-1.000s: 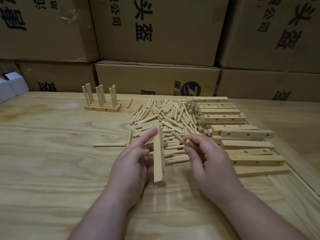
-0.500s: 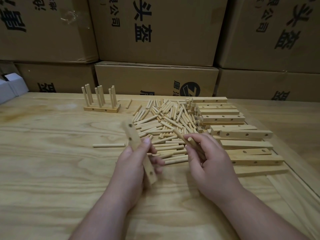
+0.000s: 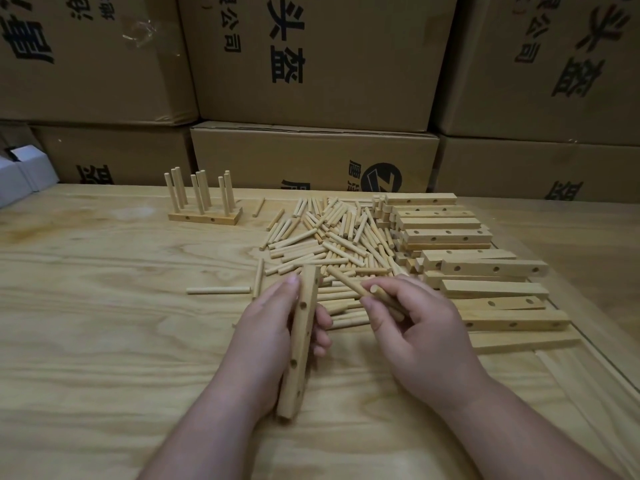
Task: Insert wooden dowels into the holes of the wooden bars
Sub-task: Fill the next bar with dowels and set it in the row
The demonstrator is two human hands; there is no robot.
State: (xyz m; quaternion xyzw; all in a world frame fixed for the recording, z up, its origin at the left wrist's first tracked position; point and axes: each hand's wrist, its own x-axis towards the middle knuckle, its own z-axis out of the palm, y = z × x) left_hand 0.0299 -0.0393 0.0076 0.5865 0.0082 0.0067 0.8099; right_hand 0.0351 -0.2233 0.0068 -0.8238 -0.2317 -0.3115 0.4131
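My left hand (image 3: 266, 337) grips a wooden bar (image 3: 300, 341) lengthwise, its row of holes facing up and right. My right hand (image 3: 415, 327) pinches a few wooden dowels (image 3: 356, 289), their ends pointing up-left, a short way right of the bar. Behind both hands a pile of loose dowels (image 3: 332, 240) is spread over the table. A stack of drilled bars (image 3: 464, 258) lies to the right of the pile. At the back left stands a finished bar with several upright dowels (image 3: 202, 202).
One single dowel (image 3: 218, 290) lies alone left of the pile. Stacked cardboard boxes (image 3: 311, 64) wall off the far table edge. White boxes (image 3: 20, 178) sit at the far left. A seam in the tabletop (image 3: 588, 358) runs along the right side.
My left hand has turned the bar from tilted up-left to nearly lengthwise toward me, holes now showing. My right hand stayed near the pile with its dowels.
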